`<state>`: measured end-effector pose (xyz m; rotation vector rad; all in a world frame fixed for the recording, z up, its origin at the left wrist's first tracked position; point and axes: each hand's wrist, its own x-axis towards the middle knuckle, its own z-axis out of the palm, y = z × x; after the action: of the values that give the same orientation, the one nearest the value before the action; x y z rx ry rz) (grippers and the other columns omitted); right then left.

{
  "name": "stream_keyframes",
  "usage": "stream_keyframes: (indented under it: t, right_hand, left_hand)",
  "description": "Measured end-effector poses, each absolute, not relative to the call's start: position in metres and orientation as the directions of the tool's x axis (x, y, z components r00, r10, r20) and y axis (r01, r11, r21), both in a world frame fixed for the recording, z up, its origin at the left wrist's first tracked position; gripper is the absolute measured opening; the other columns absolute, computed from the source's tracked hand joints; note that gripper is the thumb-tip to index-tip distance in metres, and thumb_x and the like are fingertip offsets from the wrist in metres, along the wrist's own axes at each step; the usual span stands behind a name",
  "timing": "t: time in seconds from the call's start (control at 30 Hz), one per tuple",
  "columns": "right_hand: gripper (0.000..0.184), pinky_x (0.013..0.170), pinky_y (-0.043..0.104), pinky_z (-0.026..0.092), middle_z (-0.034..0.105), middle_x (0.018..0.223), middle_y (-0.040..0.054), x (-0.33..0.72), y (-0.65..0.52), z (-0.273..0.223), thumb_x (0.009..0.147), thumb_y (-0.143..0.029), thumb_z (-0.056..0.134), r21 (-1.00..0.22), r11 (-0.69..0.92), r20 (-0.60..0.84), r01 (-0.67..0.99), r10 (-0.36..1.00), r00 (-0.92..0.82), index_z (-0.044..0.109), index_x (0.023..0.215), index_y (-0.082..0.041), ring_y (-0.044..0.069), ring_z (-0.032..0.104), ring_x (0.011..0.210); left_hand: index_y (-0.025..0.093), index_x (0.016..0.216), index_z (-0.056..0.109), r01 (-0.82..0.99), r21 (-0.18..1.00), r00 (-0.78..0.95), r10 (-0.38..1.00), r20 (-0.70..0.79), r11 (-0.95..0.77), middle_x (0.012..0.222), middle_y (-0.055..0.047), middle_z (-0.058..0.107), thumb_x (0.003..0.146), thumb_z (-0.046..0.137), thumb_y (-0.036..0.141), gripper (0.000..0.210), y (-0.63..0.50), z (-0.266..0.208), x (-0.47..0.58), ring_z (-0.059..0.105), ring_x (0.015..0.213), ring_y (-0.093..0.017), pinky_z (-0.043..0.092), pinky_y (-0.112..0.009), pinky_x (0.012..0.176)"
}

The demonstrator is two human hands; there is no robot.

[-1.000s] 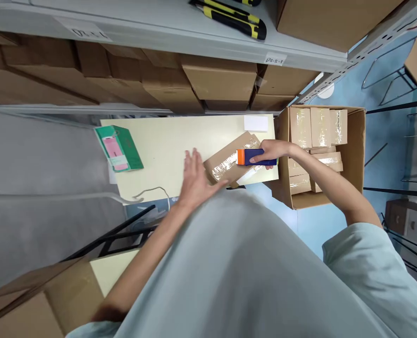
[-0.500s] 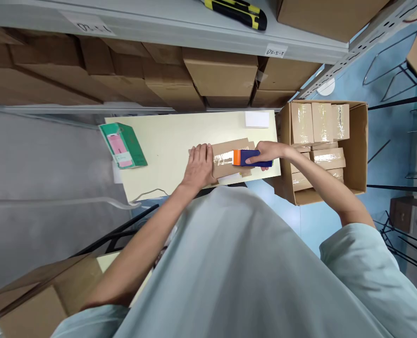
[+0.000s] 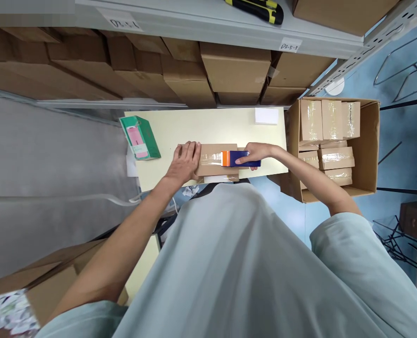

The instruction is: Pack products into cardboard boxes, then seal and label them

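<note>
A small cardboard box (image 3: 212, 168) with a shiny strip of clear tape lies on the cream tabletop (image 3: 208, 126) close to my body. My left hand (image 3: 185, 162) rests over its left end, fingers stretched out and thumb on the near side. On the box's right part, my right hand (image 3: 252, 155) grips a navy box-shaped thing (image 3: 232, 158) with an orange and white end. Its exact kind is unclear. The white end touches or hovers over the taped strip. A white paper (image 3: 215, 179) shows at the near edge of the cardboard box.
A green box with a pink label (image 3: 140, 137) stands at the table's left end, and a white card (image 3: 266, 116) lies at the back. To the right, a large open carton (image 3: 366, 145) holds several taped boxes. A shelf with cartons (image 3: 235, 68) and a yellow-black cutter (image 3: 259, 8) borders the far side.
Both hands, the cardboard box and the navy thing have shifted left across the table. The cardboard box now lies straighter. The camera view has also turned slightly left.
</note>
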<state>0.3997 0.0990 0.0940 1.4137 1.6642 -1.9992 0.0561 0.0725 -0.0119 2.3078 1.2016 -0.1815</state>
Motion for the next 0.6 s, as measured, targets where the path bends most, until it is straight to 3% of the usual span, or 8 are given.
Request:
stream_keyframes:
  t: [0.1, 0.23, 0.4, 0.6]
  right_hand:
    - [0.069, 0.067, 0.028, 0.054, 0.073, 0.06, 0.0013, 0.411, 0.099, 0.088, 0.072, -0.082, 0.091, -0.643, -0.351, -0.765, 0.681, 0.344, -0.545, 0.077, 0.08, -0.015, 0.017, 0.07, 0.062]
    - [0.075, 0.068, 0.03, 0.058, 0.076, 0.063, 0.0056, 0.451, 0.099, 0.089, 0.068, -0.088, 0.09, -0.531, -0.39, -0.845, 0.752, 0.303, -0.44, 0.075, 0.076, -0.015, 0.019, 0.072, 0.062]
    - [0.074, 0.072, 0.031, 0.06, 0.08, 0.071, 0.0095, 0.489, 0.092, 0.092, 0.072, -0.088, 0.088, -0.505, -0.456, -0.862, 0.733, 0.304, -0.405, 0.074, 0.077, -0.016, 0.021, 0.076, 0.068]
    - [0.064, 0.069, 0.03, 0.061, 0.079, 0.067, 0.0078, 0.478, 0.093, 0.074, 0.082, -0.077, 0.09, -0.435, -0.456, -0.896, 0.776, 0.301, -0.326, 0.074, 0.078, -0.015, 0.02, 0.074, 0.063]
  left_hand:
    - [-0.009, 0.176, 0.011, 0.78, 0.336, 0.624, 0.696, -0.355, -0.528, 0.179, -0.043, 0.024, 0.074, 0.086, 0.037, 0.135, 0.071, -0.012, 0.057, 0.018, 0.171, -0.056, 0.01, -0.072, 0.137]
    - [-0.009, 0.176, 0.01, 0.798, 0.298, 0.602, 0.716, -0.352, -0.524, 0.178, -0.044, 0.025, 0.076, 0.086, 0.04, 0.135, 0.07, -0.014, 0.052, 0.019, 0.171, -0.057, 0.012, -0.073, 0.136]
    - [-0.009, 0.175, 0.015, 0.805, 0.315, 0.59, 0.735, -0.333, -0.503, 0.178, -0.044, 0.025, 0.078, 0.084, 0.044, 0.131, 0.07, -0.02, 0.047, 0.02, 0.17, -0.057, 0.014, -0.075, 0.135]
    - [-0.008, 0.175, 0.018, 0.808, 0.359, 0.576, 0.755, -0.313, -0.468, 0.179, -0.042, 0.025, 0.084, 0.08, 0.049, 0.123, 0.069, -0.02, 0.051, 0.021, 0.17, -0.058, 0.014, -0.077, 0.135]
